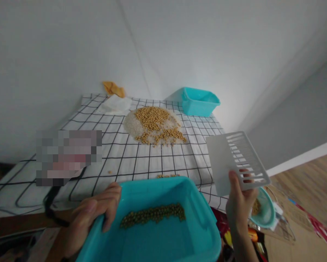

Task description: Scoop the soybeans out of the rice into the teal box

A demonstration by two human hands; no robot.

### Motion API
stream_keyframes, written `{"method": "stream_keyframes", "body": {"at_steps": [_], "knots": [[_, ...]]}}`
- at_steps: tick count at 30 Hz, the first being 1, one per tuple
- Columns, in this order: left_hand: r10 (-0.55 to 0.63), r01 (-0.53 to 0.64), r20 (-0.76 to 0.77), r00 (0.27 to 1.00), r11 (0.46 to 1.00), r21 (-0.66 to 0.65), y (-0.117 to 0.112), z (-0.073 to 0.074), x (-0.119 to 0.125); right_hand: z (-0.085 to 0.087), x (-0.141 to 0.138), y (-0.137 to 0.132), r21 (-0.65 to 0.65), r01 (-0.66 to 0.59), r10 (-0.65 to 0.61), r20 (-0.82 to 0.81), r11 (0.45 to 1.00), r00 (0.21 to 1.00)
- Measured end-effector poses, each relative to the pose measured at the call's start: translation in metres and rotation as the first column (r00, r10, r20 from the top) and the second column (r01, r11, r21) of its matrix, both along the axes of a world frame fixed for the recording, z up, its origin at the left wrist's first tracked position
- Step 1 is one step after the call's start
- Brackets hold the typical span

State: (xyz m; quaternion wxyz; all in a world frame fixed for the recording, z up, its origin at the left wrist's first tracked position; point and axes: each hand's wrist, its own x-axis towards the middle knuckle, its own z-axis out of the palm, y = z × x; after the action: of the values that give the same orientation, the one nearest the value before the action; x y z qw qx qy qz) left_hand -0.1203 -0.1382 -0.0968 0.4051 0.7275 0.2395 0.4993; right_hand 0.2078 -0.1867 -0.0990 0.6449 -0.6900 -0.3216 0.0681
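My left hand (94,214) grips the left rim of a teal plastic tub (166,236) held in front of me, fingers curled over its edge. A row of yellow beans (154,214) lies inside the tub. My right hand (241,203) holds up a flat white slotted scoop (234,160) by its lower edge, to the right of the tub. On the checked tablecloth (119,156) beyond sits a pile of yellow beans mixed with white rice (155,125).
A second teal tub (200,101) stands at the table's far right corner. White paper (115,104) and an orange cloth (113,88) lie at the far edge by the wall. A small teal bowl (264,209) with beans sits low at right. A black cable (52,198) hangs at left.
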Motion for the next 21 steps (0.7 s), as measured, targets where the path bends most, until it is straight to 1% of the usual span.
{"method": "stream_keyframes", "body": {"at_steps": [2, 5, 7, 9, 12, 13, 14, 16, 18, 19, 21], "knots": [[0.019, -0.019, -0.003, 1.0, 1.0, -0.015, -0.002, 0.006, 0.003, -0.006, 0.004, -0.005, -0.019, -0.098, 0.097, -0.011, 0.995, 0.995], [0.053, -0.053, -0.007, 0.999, 0.998, -0.03, -0.004, 0.008, 0.005, -0.013, 0.004, 0.001, -0.04, -0.265, 0.264, -0.03, 0.963, 0.964], [0.046, -0.046, -0.016, 0.999, 0.999, -0.022, -0.005, 0.006, 0.005, -0.011, 0.005, 0.012, -0.06, -0.372, 0.369, -0.056, 0.926, 0.928], [0.046, -0.046, -0.008, 0.999, 0.999, -0.018, -0.006, 0.005, 0.005, -0.004, 0.008, 0.025, -0.108, -0.487, 0.479, -0.094, 0.867, 0.873], [0.083, -0.082, 0.016, 0.996, 0.995, -0.049, -0.007, 0.004, 0.003, 0.014, 0.012, 0.049, -0.187, -0.676, 0.645, -0.204, 0.713, 0.737], [0.085, -0.084, 0.014, 0.996, 0.995, -0.054, -0.007, 0.004, 0.003, 0.019, 0.011, 0.058, -0.19, -0.73, 0.688, -0.245, 0.657, 0.683], [0.077, -0.076, 0.004, 0.997, 0.995, -0.058, -0.007, 0.004, 0.002, 0.024, 0.01, 0.068, -0.184, -0.791, 0.732, -0.303, 0.583, 0.61], [0.043, -0.045, -0.032, 0.999, 0.997, -0.064, -0.007, 0.003, 0.001, 0.032, 0.005, 0.085, -0.166, -0.879, 0.767, -0.435, 0.447, 0.472], [0.05, -0.052, -0.029, 0.998, 0.997, -0.063, -0.007, -0.001, 0.001, 0.035, -0.001, 0.099, -0.162, -0.928, 0.776, -0.51, 0.337, 0.371], [0.066, -0.066, -0.014, 0.998, 0.996, -0.051, -0.007, -0.005, 0.003, 0.036, -0.003, 0.105, -0.16, -0.945, 0.784, -0.529, 0.285, 0.326], [0.206, -0.203, 0.069, 0.976, 0.978, -0.039, -0.007, -0.012, 0.006, 0.036, -0.006, 0.113, -0.159, -0.97, 0.807, -0.538, 0.186, 0.242]]}}
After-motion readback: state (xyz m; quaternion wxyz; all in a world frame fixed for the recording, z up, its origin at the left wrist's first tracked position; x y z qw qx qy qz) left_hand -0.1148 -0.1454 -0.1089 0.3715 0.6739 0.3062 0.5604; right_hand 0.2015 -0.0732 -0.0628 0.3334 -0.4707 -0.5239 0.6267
